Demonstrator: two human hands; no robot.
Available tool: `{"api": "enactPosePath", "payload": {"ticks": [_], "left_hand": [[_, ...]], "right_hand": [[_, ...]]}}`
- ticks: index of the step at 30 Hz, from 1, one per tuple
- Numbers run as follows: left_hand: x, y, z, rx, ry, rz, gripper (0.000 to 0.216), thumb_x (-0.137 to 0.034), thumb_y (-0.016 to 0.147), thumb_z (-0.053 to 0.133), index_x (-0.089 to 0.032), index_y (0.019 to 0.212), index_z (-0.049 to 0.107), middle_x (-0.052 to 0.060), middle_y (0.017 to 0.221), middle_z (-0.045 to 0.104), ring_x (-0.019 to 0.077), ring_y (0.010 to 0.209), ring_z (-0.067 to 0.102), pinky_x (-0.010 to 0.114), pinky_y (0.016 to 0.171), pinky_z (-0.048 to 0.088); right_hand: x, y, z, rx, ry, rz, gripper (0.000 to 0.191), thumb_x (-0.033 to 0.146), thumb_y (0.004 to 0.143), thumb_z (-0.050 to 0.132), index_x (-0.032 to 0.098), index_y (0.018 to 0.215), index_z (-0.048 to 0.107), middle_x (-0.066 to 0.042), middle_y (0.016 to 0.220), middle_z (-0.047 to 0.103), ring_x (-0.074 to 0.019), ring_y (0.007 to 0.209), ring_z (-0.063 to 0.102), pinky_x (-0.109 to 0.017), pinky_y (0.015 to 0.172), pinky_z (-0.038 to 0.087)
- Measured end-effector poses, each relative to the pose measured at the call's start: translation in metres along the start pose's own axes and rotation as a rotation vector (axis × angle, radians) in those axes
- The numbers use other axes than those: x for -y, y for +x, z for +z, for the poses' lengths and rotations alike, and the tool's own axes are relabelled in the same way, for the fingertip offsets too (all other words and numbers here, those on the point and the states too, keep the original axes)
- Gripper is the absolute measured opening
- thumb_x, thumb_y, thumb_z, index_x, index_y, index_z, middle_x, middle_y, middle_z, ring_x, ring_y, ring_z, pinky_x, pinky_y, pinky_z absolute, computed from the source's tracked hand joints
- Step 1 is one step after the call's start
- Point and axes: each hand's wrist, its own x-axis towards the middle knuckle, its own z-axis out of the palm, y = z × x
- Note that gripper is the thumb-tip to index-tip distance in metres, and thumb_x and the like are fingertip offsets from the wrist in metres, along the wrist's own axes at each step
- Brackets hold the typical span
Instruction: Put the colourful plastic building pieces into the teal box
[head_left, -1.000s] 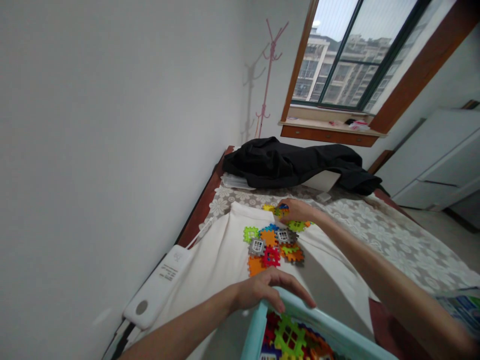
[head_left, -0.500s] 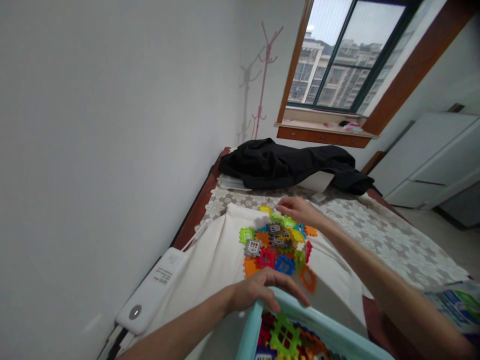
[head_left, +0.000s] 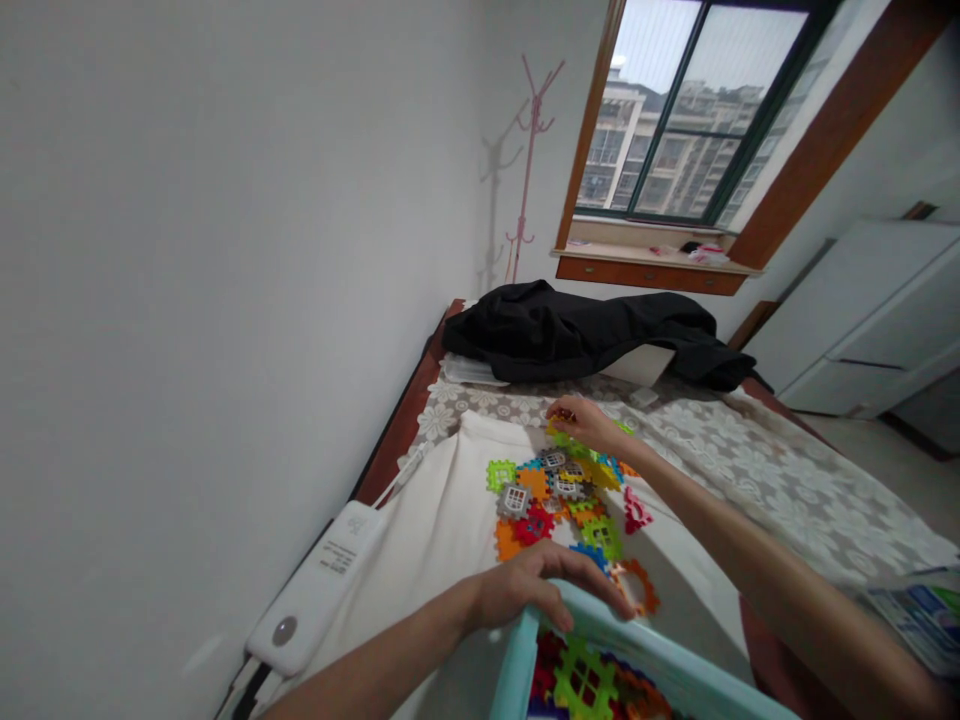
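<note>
My left hand (head_left: 525, 590) is closed over the rim of a light blue plastic bin (head_left: 675, 655), thumb inside and fingers outside. In the bin lie colourful interlocking toy pieces, a green window piece (head_left: 583, 680) on top. My right hand (head_left: 589, 425) reaches to the far end of a loose pile and pinches a yellow interlocking piece (head_left: 559, 432), partly hidden by the fingers. The pile holds a grey window piece (head_left: 514, 500), a red piece (head_left: 534, 525), a green piece (head_left: 601, 537) and an orange ring-like piece (head_left: 637, 585). A pink triangular piece (head_left: 636, 512) lies apart on the right.
The pile rests on a white cloth (head_left: 435, 540) over a floral bedspread (head_left: 795, 470). Left lies a white power strip-like box (head_left: 315, 590) against the wall. Black clothing (head_left: 592, 330) lies at the back. A plastic packet (head_left: 919, 620) is at the right edge.
My right hand has closed on the yellow piece at the pile's far end. Several pieces have shifted, the pink one away to the right. My left hand stays on the bin's rim.
</note>
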Motion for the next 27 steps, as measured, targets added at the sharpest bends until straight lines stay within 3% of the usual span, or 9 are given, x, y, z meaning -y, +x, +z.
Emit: {"api": "enactPosePath", "payload": {"ticks": [4,6,9,13,19,24,27], "left_hand": [[-0.003,-0.001,0.001,0.001,0.046,-0.026,0.051,-0.029,0.059,0.076,-0.021,0.108,0.085,0.004,0.108,0.081,0.0225,0.094,0.069,0.031,0.083,0.050],[-0.005,-0.001,0.001,-0.001,0.079,-0.035,0.049,-0.034,0.062,0.076,-0.021,0.109,0.085,0.004,0.109,0.080,0.0231,0.096,0.069,0.032,0.085,0.050],[-0.006,-0.002,0.002,-0.012,0.071,-0.022,0.048,-0.033,0.064,0.076,-0.021,0.109,0.085,0.005,0.107,0.080,0.0216,0.094,0.069,0.031,0.084,0.050],[-0.006,-0.002,0.001,0.007,0.019,-0.016,0.052,-0.025,0.059,0.075,-0.020,0.109,0.086,0.005,0.103,0.080,0.0192,0.086,0.066,0.026,0.073,0.048],[-0.007,-0.002,0.002,-0.015,0.024,-0.019,0.050,-0.025,0.059,0.075,-0.021,0.107,0.087,0.005,0.102,0.081,0.0193,0.086,0.067,0.026,0.073,0.047],[-0.007,-0.001,0.003,-0.013,0.049,0.011,0.048,-0.027,0.061,0.075,-0.020,0.107,0.086,0.006,0.101,0.081,0.0230,0.090,0.068,0.030,0.077,0.051],[-0.006,0.000,0.002,-0.011,0.046,0.007,0.048,-0.030,0.062,0.075,-0.020,0.108,0.086,0.006,0.102,0.081,0.0222,0.088,0.069,0.029,0.075,0.051]], "right_hand": [[-0.009,-0.030,-0.014,0.027,0.147,-0.018,0.033,0.048,0.098,0.064,0.021,0.113,0.076,-0.008,0.103,0.078,-0.0260,0.092,0.071,-0.035,0.084,0.056],[-0.021,-0.040,-0.017,-0.030,0.118,0.058,0.042,0.056,0.102,0.055,0.021,0.112,0.076,-0.009,0.107,0.078,-0.0277,0.098,0.072,-0.037,0.088,0.056],[-0.045,-0.046,-0.016,-0.152,-0.019,0.237,0.053,0.058,0.103,0.051,0.017,0.129,0.071,-0.017,0.131,0.072,-0.0344,0.122,0.067,-0.045,0.106,0.052],[-0.063,-0.050,-0.001,-0.019,-0.229,0.435,0.076,0.067,0.089,0.071,0.023,0.150,0.059,-0.020,0.156,0.056,-0.0452,0.145,0.050,-0.057,0.116,0.044],[-0.053,-0.058,0.013,0.024,-0.270,0.345,0.060,0.066,0.095,0.065,0.021,0.135,0.069,-0.018,0.147,0.061,-0.0388,0.128,0.062,-0.047,0.108,0.050],[-0.040,-0.068,0.005,-0.029,-0.292,0.298,0.049,0.059,0.090,0.073,0.018,0.116,0.071,-0.017,0.125,0.070,-0.0367,0.117,0.065,-0.044,0.097,0.053],[-0.024,-0.078,-0.002,-0.049,-0.172,0.256,0.045,0.059,0.092,0.071,0.020,0.115,0.070,-0.013,0.113,0.075,-0.0316,0.102,0.070,-0.041,0.089,0.055]]}}
